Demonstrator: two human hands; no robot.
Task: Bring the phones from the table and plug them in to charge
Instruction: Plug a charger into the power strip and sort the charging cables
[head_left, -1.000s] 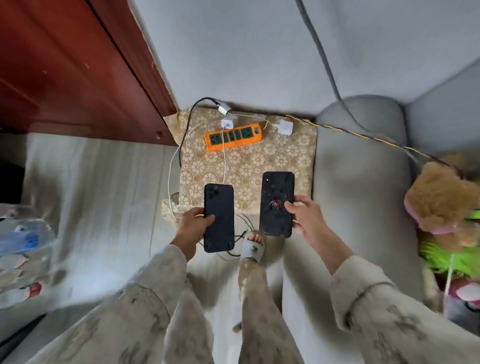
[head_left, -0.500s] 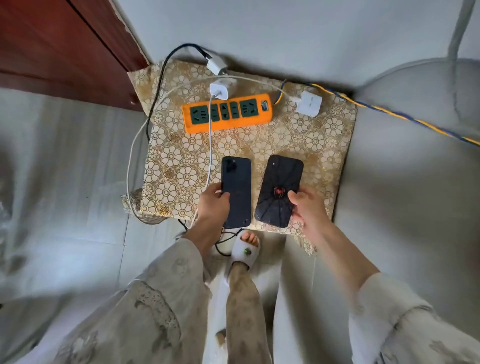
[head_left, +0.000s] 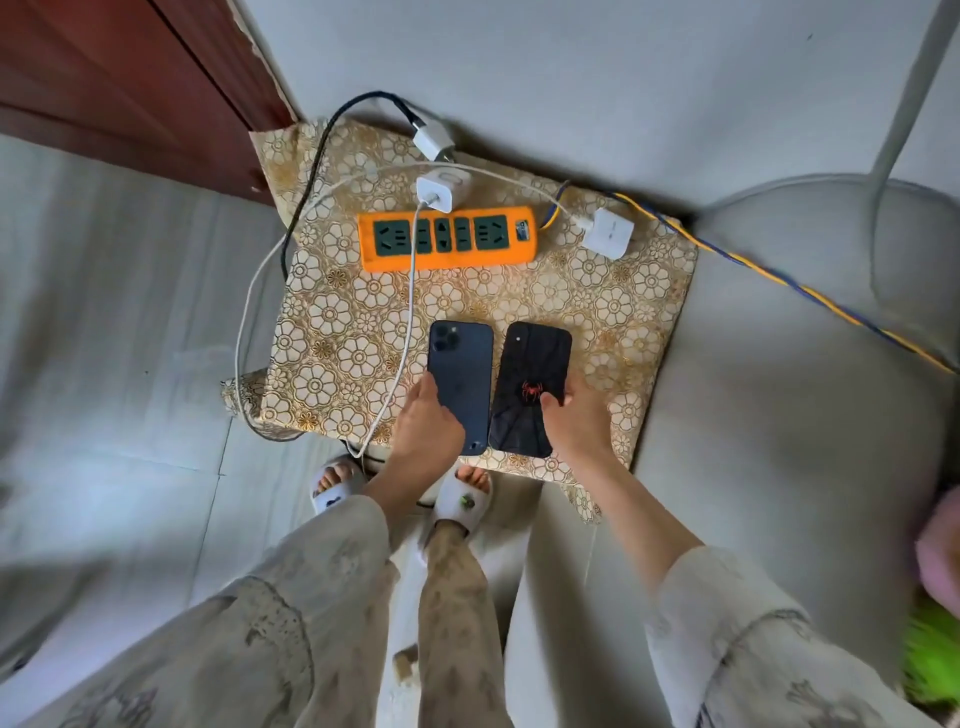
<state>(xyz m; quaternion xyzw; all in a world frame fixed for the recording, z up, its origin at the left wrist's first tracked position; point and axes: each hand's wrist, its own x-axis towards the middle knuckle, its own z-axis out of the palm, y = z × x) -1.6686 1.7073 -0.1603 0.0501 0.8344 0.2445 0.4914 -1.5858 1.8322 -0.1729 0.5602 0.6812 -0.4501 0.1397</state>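
Left hand (head_left: 423, 431) grip closed on dark blue phone (head_left: 462, 384); right hand (head_left: 576, 421) grip closed on spider-case phone (head_left: 530, 387). Both side by side over floral cushion (head_left: 332, 332), orange power strip (head_left: 447, 238) at 12 o'clock, white chargers (head_left: 441, 188) beside it.

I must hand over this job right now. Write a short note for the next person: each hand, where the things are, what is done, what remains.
Left hand: holds the dark blue phone, back up.
Right hand: holds the black phone with the red spider, back up.
Both phones are low over the patterned cushion, near the orange power strip.
Done: phones brought here.
Left: no cable is in either phone. Three white chargers lie beside the strip, none seated in a socket; plug them in and connect.
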